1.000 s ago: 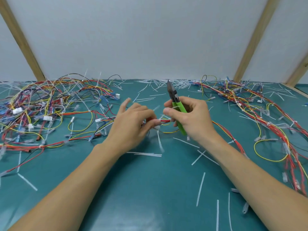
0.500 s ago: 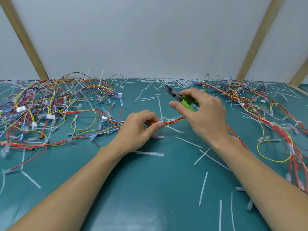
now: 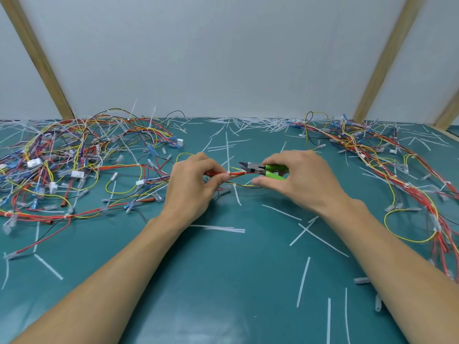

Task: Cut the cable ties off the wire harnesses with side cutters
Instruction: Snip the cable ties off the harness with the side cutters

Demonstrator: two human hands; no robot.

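- Head view: we are bringing the side cutters [image 3: 263, 169], gripped in our right hand [image 3: 300, 180], down from their raised position a moment ago.
- Just left of the cutters, our left hand [image 3: 196, 184] is pinching the red wire bundle [image 3: 236, 173], so the next tie is likely getting cut.

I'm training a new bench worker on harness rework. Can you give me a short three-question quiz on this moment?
1. Which hand holds the side cutters?
2. True or false: the left hand pinches the red wire bundle.
3. The cutter handles are: A) green B) blue C) black.

Key: 1. The right hand. 2. True. 3. A.
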